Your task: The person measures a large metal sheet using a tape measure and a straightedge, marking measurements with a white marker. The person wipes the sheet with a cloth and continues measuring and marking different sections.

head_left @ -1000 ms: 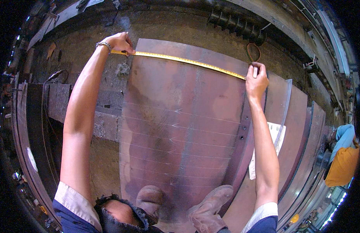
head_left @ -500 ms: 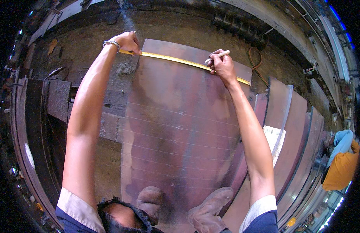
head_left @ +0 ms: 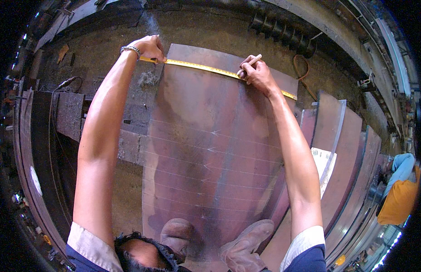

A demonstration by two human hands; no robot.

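A yellow measuring tape (head_left: 203,68) stretches across the far part of a large brownish metal sheet (head_left: 183,104). My left hand (head_left: 149,46), with a metal bracelet at the wrist, pinches the tape at the sheet's left edge. Between the fingers of my right hand (head_left: 259,76) is a pale pen-like marking stick (head_left: 254,60), its lower end down at the tape right of the middle. The tape runs on under that hand toward the right edge. Several thin pale lines with small arrow-like marks cross the sheet nearer to me.
My boots (head_left: 176,233) stand on the near end of the sheet. More metal plates (head_left: 340,131) lie to the right, with a white paper (head_left: 326,165) on them. A black ribbed part (head_left: 283,36) and a looped hose (head_left: 301,68) lie beyond. Someone in orange (head_left: 398,201) is far right.
My right hand has shifted slightly left along the tape, and the marking stick has tipped steeper. My left hand stays at the sheet's left edge.
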